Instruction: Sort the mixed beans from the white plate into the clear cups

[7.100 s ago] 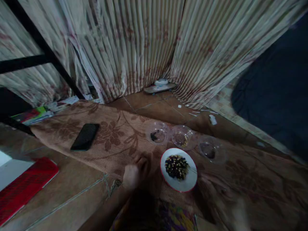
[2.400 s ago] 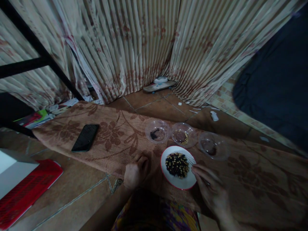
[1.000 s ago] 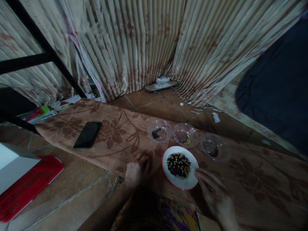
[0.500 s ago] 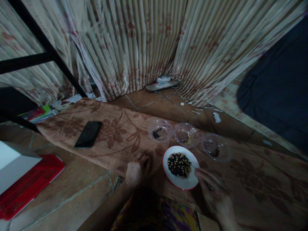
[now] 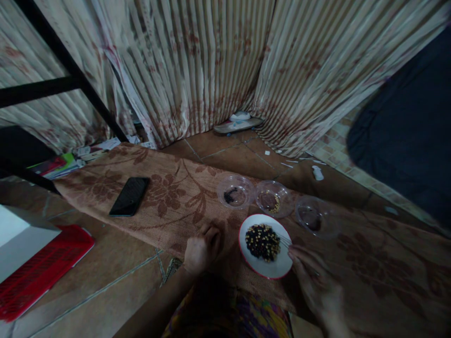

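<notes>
Between the fingers of my right hand (image 5: 315, 281) is a metal fork (image 5: 283, 240), its tines at the right side of the seed pile. A white plate with a red rim (image 5: 282, 267) holds this mixed heap of black and yellow seeds or beans (image 5: 262, 241). My left hand (image 5: 201, 249) rests as a loose fist on the cloth, left of the plate and apart from it. Beyond the plate stand three clear plastic bowls: one with some black bits (image 5: 235, 192), one with yellow grains (image 5: 271, 198), and one with a little dark matter (image 5: 313, 217).
A brown floral cloth (image 5: 176, 211) covers the long narrow table, where a black phone (image 5: 129, 196) lies at left. On the floor are a red basket (image 5: 42, 272), a skateboard (image 5: 237, 126) and scraps. Striped curtains (image 5: 211, 61) hang behind; a dark rounded object (image 5: 405, 126) fills the right.
My right hand and the fork have shifted slightly to the right along the plate's edge. The left hand stays in its place.
</notes>
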A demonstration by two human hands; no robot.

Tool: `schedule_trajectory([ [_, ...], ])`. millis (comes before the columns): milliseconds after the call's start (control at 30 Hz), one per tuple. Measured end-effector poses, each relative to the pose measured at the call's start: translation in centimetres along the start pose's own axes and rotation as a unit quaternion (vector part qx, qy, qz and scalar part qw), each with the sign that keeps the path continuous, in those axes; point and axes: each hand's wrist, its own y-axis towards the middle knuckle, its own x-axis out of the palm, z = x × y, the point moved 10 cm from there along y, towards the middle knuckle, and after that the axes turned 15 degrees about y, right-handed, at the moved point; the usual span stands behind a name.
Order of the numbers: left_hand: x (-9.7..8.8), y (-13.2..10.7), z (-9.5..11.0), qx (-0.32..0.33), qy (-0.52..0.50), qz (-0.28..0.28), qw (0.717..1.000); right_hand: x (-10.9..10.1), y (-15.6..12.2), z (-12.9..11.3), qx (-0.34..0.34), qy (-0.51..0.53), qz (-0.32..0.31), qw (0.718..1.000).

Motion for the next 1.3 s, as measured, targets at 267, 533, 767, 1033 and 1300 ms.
schedule_trajectory([
  [267, 0.0, 0.0, 0.0, 0.009, -0.01, 0.01, 1.0, 0.3, -0.2, 0.4, 0.002, 0.001, -0.01, 1.0],
  [533, 0.1, 0.0, 0.0, 0.007, -0.012, 0.002, 1.0, -0.1, -0.4, 0.9, 0.027, 0.016, 0.002, 0.999],
  [767, -0.1, 0.0, 0.2, 0.014, -0.005, 0.015, 1.0, -0.8, -0.8, 2.2, 0.064, 0.024, 0.028, 0.997],
  [1033, -0.1, 0.0, 0.1, 0.006, -0.002, 0.021, 1.0, -0.3, -0.8, 2.4, 0.082, 0.025, 0.027, 0.996],
  [1300, -0.2, 0.0, 0.1, 0.013, -0.013, 0.032, 0.999, 0.4, -0.4, -0.5, -0.028, -0.001, -0.023, 0.999],
])
